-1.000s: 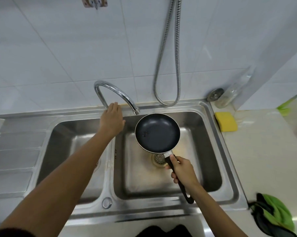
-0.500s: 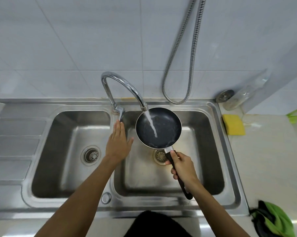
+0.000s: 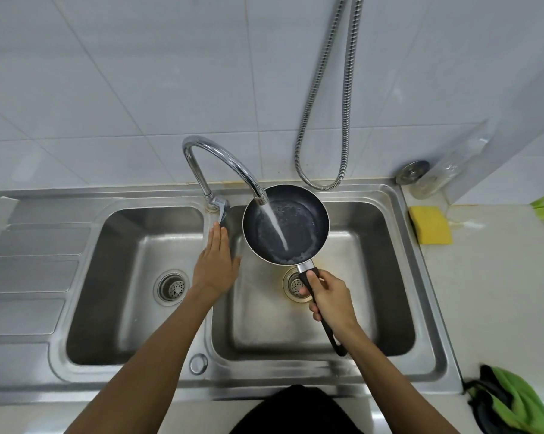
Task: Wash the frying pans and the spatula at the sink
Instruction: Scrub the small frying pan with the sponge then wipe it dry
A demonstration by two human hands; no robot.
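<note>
A small black frying pan [image 3: 299,236] hangs over the right basin [image 3: 374,308] of the steel double sink. My right hand [image 3: 328,297] grips its black handle. Water runs from the curved chrome faucet [image 3: 223,164] into the pan and pools there. My left hand [image 3: 216,263] lies flat over the divider between the basins, fingers together, fingertips just below the tap lever [image 3: 222,209], holding nothing. No spatula or second pan is in view.
A yellow sponge [image 3: 431,225] lies on the counter right of the sink. A green and black cloth [image 3: 508,402] sits at the front right. A metal hose [image 3: 342,89] hangs on the tiled wall; a clear bottle [image 3: 446,167] leans in the corner. The left basin [image 3: 123,277] holds nothing.
My left hand came off the faucet base and dropped to the divider. Water started running and now pools in the pan. The pan has stayed under the spout.
</note>
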